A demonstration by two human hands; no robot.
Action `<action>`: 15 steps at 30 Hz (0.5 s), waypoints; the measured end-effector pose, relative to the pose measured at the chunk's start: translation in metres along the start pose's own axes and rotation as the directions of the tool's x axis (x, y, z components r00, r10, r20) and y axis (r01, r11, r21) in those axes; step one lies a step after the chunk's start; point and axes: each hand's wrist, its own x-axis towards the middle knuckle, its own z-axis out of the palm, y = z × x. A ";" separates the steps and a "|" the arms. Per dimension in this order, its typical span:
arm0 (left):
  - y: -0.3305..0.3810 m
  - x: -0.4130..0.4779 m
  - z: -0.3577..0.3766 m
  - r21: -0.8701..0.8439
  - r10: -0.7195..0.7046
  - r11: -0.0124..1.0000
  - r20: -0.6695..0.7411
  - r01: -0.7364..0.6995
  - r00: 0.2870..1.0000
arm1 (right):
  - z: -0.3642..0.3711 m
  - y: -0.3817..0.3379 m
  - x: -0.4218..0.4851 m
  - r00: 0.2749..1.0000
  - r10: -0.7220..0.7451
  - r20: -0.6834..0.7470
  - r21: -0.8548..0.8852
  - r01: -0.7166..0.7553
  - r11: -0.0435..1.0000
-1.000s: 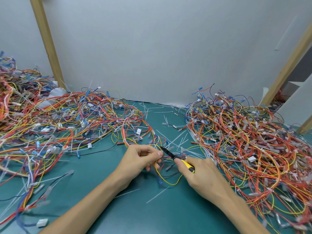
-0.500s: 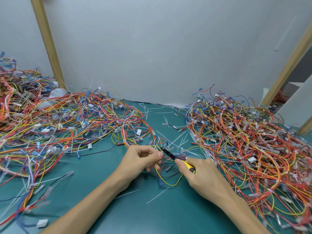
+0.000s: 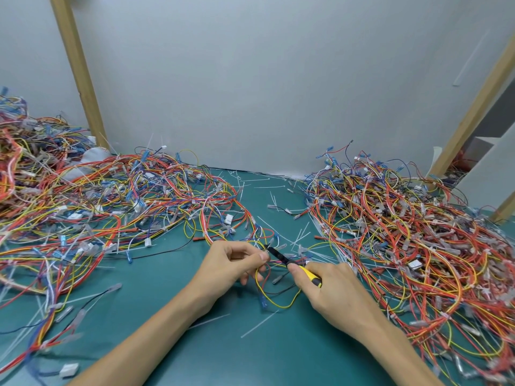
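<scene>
Two hands in shot, one tool. The left hand (image 3: 231, 271) pinches a small wire harness (image 3: 279, 305) between thumb and fingertips, near the middle of the green table (image 3: 223, 355); its yellow loop sags onto the mat between the hands. The right hand (image 3: 334, 293) is wrapped around a yellow-handled tool (image 3: 291, 263), with the black tip touching the wires right by the left thumb. Two big heaps of harnesses: the left heap (image 3: 111, 207) and the right heap (image 3: 404, 240), well apart. Loose white tie offcuts (image 3: 259, 327) are scattered between them, too many to count. Three wooden posts (image 3: 78, 71) lean on the grey wall (image 3: 250, 79), one left, two right.
</scene>
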 end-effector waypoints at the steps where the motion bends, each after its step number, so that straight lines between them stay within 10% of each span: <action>1: 0.001 0.000 0.000 -0.001 -0.003 1.000 -0.002 0.003 1.000 | 0.000 0.000 0.000 1.000 -0.001 -0.005 0.002 0.001 1.000; 15: 0.011 -0.005 0.004 0.004 -0.026 1.000 -0.032 0.027 0.999 | 0.002 0.019 0.010 0.948 0.171 -0.268 0.368 -0.063 0.928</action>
